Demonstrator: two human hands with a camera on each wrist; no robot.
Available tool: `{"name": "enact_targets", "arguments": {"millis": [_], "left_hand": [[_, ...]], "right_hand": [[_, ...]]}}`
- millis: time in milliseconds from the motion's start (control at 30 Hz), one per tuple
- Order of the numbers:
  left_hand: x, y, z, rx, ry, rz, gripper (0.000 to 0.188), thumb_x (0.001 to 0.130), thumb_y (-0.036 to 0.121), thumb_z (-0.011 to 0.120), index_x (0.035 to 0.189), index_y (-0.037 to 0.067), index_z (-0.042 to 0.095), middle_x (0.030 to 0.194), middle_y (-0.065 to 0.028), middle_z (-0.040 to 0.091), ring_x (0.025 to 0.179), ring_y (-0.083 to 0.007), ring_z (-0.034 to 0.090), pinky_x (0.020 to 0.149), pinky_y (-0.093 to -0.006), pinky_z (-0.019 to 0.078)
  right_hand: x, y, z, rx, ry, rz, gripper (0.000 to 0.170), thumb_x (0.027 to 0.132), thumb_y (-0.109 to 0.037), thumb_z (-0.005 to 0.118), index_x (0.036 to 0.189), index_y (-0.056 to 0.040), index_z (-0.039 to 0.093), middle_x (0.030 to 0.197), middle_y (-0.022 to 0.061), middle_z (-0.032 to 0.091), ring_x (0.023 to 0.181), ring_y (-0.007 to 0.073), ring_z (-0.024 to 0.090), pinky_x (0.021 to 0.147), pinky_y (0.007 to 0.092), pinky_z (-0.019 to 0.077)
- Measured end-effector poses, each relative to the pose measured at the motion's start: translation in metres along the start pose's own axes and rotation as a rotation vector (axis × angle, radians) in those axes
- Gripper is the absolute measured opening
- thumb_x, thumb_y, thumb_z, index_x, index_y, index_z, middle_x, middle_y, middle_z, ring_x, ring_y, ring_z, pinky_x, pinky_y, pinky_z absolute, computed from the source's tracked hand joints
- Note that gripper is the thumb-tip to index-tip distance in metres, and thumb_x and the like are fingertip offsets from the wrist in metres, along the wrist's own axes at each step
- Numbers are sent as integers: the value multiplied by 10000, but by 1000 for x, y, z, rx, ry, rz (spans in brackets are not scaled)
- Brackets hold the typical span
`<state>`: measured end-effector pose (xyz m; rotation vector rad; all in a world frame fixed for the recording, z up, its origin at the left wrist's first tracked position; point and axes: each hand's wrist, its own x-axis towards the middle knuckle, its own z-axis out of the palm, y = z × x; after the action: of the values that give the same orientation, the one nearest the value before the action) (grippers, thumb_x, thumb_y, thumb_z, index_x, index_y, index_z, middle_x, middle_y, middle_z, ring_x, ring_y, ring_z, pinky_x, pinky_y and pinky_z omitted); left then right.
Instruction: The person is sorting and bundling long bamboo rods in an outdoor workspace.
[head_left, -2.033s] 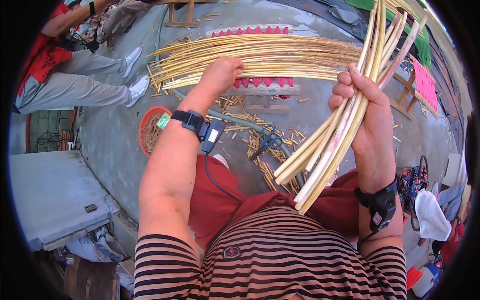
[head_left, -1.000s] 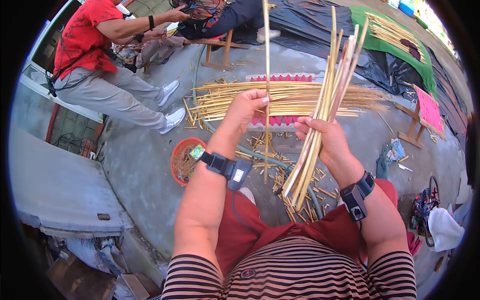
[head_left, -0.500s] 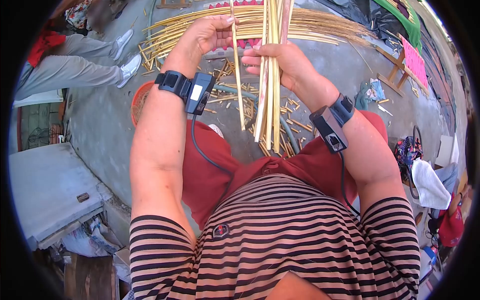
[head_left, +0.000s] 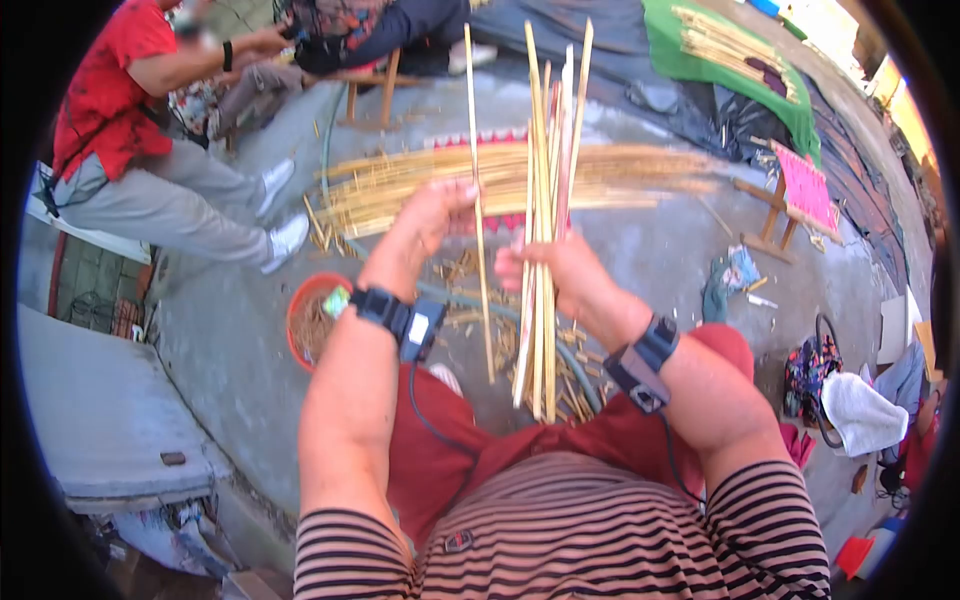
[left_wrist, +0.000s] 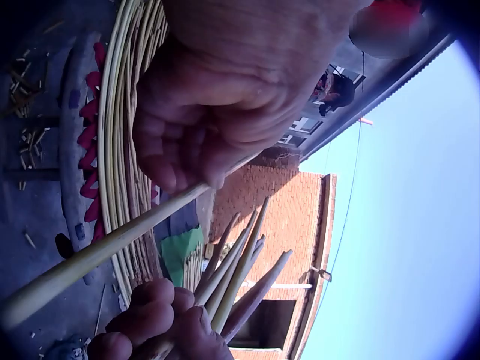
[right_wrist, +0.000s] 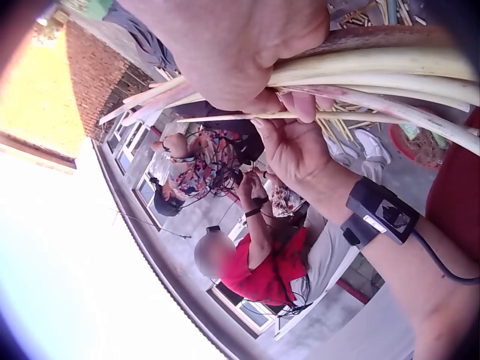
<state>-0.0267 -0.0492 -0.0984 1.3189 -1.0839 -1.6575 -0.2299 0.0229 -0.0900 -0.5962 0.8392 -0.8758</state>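
Note:
My left hand [head_left: 432, 215] pinches one long pale stalk [head_left: 480, 270] between thumb and fingers, and it hangs nearly upright. Beside it on the right, my right hand [head_left: 575, 272] grips a bundle of several thicker stalks [head_left: 540, 350], some with reddish streaks. In the left wrist view the single stalk [left_wrist: 112, 244] slants past the fingers of the right hand [left_wrist: 169, 322]. The right wrist view has the bundle [right_wrist: 360, 67] under my curled fingers. Beyond both hands, a wide layer of long stalks [head_left: 370, 185] with brushy right ends lies across a bench with pink lacing.
Cut stalk pieces [head_left: 465, 265] litter the floor under the hands, around a hose. An orange basin [head_left: 295, 335] of fibres stands at left, and a pink-topped stool [head_left: 805, 195] at right. A person in red [head_left: 110, 95] is at far left. More stalks lie on green cloth [head_left: 665, 40].
My left hand has come off the stalk layer with a single stalk. The bundle in my right hand has swung from slanted to nearly upright and moved left, close to that stalk.

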Motion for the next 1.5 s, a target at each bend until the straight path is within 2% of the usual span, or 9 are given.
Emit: {"name": "enact_targets", "arguments": {"millis": [633,733,767,833,900,1133,1200,1367,1500], "left_hand": [[-19,1,17,119,-30,85,66,860,72,578,905,63,626,796,-11,633,708,-113,595,634,-260,501],[16,-29,-8,444,170,349,35,850,7,541,856,29,567,762,-36,621,693,-117,587,577,-276,474],[-4,-4,7,797,311,317,61,849,11,525,896,30,558,768,-82,630,680,-175,605,564,-327,460],[-17,13,9,1145,522,628,95,842,21,508,923,35,556,747,-128,613,658,-274,601,549,-386,442],[-30,32,5,1225,619,837,130,857,37,486,942,60,581,763,-140,593,713,-339,579,598,-415,442],[-68,63,-18,1738,1033,869,243,765,48,532,956,151,642,792,-45,503,816,-245,531,783,-429,424],[-72,66,-23,1796,965,930,266,736,28,538,943,157,644,791,-31,486,820,-233,522,877,-450,391],[-76,72,-7,1735,656,1098,210,730,14,551,861,150,644,785,-12,500,863,-217,523,1010,-489,317],[-71,66,-16,1707,565,1130,220,743,18,555,879,158,658,886,-9,553,983,-214,530,1038,-494,292]], "right_hand": [[-16,-15,-2,112,-7,-6,128,853,-4,543,972,13,497,870,159,633,761,235,662,631,325,567],[-13,-18,-3,82,53,-132,175,815,-7,583,961,1,488,830,135,622,718,203,660,572,292,559],[-10,-21,-5,-102,83,-224,188,816,-18,596,968,5,489,828,130,623,679,189,646,579,298,555],[-12,-35,-8,-280,119,-332,203,799,-10,602,966,3,486,813,120,623,632,163,634,529,271,536],[-9,-49,-12,-382,113,-399,206,796,-2,599,966,2,483,815,121,623,612,159,630,516,264,531],[1,-56,-29,257,332,-497,190,775,8,553,942,-3,463,790,129,613,579,166,596,468,274,504],[0,-62,-30,18,374,-515,118,783,16,534,894,-5,499,773,96,619,571,149,593,498,274,509],[5,-58,-30,-1348,381,-804,84,777,-21,591,859,-18,574,801,76,647,734,202,650,626,369,500],[5,-27,-25,-1047,52,-451,251,769,-70,642,1016,-50,608,769,100,642,736,206,644,666,349,497]]}}
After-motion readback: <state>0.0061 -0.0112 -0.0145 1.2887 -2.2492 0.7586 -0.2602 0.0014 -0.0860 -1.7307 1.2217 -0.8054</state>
